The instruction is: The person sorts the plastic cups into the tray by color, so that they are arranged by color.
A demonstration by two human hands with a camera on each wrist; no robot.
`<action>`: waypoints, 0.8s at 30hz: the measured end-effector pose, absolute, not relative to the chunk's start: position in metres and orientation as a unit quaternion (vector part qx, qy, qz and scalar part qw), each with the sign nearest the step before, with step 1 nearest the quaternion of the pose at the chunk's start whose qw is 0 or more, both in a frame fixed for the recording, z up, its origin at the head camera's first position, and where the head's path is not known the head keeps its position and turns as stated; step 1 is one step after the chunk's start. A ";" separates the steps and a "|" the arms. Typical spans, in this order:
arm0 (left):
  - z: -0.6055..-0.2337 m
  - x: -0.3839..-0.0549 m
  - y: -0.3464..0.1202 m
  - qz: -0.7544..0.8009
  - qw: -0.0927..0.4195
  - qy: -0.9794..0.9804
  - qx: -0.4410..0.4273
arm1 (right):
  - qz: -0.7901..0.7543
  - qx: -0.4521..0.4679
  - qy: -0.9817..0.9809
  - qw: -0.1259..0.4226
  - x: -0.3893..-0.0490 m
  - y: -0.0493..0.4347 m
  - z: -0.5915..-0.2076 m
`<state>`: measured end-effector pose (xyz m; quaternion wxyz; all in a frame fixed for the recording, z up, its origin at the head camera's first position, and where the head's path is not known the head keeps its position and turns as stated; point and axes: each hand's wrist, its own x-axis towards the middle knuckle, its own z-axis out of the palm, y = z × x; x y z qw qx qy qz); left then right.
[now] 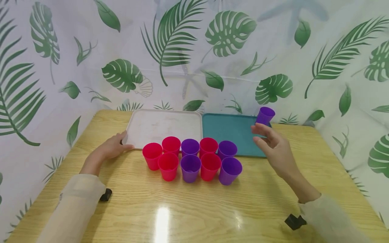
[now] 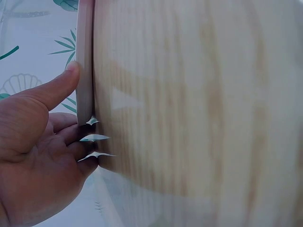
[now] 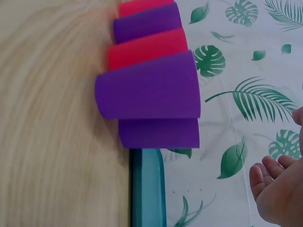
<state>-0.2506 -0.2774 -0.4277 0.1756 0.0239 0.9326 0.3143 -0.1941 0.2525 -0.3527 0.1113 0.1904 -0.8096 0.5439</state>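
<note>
At the left, my left hand point(image 1: 111, 145) holds the front left corner of a white tray point(image 1: 164, 126). In the left wrist view the thumb point(image 2: 61, 85) lies on the tray's rim point(image 2: 85, 56), and the other fingers reach round its end near the table. A purple cup point(image 1: 265, 115) stands at the far right corner of a teal tray point(image 1: 232, 130). Just in front of that cup is my right hand point(image 1: 275, 150), its fingers loosely bent; the right wrist view shows the hand point(image 3: 284, 189) with nothing in its visible fingers.
Red cups point(image 1: 168, 167) and purple cups point(image 1: 230, 171) stand mouth up in two close rows before the trays, the back ones partly hidden. Behind the wooden table point(image 1: 194, 206) hangs a leaf-patterned cloth point(image 1: 182, 50).
</note>
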 end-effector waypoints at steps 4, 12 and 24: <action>-0.426 -0.250 -0.277 0.314 0.171 0.933 0.030 | 0.546 0.195 -0.809 0.097 -0.182 0.251 -0.359; -0.427 -0.250 -0.277 0.315 0.175 0.932 0.030 | 0.527 0.204 -0.822 0.074 -0.163 0.249 -0.382; -0.425 -0.248 -0.276 0.322 0.180 0.929 0.018 | 0.512 0.233 -0.824 0.070 -0.145 0.235 -0.401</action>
